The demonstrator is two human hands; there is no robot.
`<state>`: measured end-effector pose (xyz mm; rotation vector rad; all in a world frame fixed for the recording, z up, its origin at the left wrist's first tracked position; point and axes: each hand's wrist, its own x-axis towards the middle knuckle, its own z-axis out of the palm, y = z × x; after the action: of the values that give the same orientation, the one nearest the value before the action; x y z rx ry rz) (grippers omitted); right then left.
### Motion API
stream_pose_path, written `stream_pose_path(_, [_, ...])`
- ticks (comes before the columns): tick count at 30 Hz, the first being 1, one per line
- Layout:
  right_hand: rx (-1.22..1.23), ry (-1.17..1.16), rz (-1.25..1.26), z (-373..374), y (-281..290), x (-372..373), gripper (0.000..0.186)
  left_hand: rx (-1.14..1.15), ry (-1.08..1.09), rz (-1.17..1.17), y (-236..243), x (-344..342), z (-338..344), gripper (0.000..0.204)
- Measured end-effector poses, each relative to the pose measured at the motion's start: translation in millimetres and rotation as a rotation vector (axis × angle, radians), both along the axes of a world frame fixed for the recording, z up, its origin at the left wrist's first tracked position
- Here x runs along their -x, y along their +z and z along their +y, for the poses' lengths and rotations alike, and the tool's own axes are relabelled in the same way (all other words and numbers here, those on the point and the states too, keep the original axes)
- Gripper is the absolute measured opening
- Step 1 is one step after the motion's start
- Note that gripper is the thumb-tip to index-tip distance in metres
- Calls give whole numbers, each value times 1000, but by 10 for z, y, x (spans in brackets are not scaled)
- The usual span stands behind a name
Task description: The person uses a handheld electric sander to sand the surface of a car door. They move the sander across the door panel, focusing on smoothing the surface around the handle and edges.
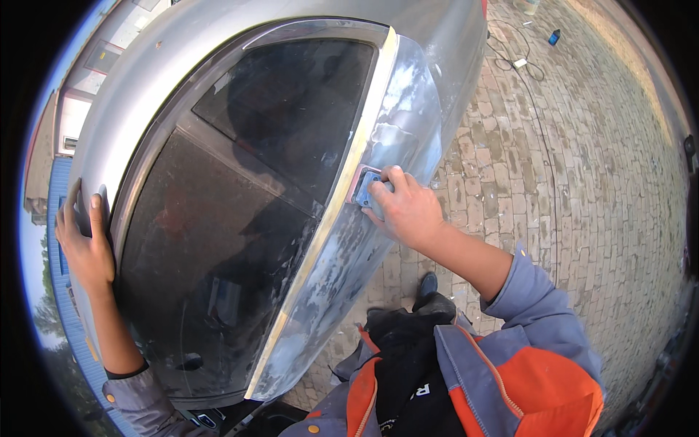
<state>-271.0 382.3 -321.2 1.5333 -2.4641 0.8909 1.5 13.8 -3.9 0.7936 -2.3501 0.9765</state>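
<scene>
My right hand [411, 211] grips a blue sanding block [366, 188] with a pinkish sheet along its edge. The block lies against the car's door panel [331, 266], right beside the strip of yellow masking tape [300, 271] that follows the lower window edge. Patches of grey, white and bluish bare surface mottle the panel. On the silver roof [122, 127], my left hand [87, 244] rests with its fingers apart, next to the window frame. Between my two hands is the dark side window [211, 197], dusty and full of reflections. The block's underside is hidden.
Brick paving [510, 167] runs along the car's side, with my shoe [428, 284] on it. A dark cable [535, 102] with a white piece [519, 63] trails over the bricks. Farther off lies a small dark blue object [555, 36]. A building [95, 62] stands beyond the roof.
</scene>
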Motion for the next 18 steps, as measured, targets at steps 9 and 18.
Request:
stream_pose_path(9, [4,45,-88,45,-114,-315,43,-22,-17,10,10,23,12,59])
stream_pose_path(18, [98,-327,-250,-43,-89,71,47,-30,1,19,-1,25,26,64])
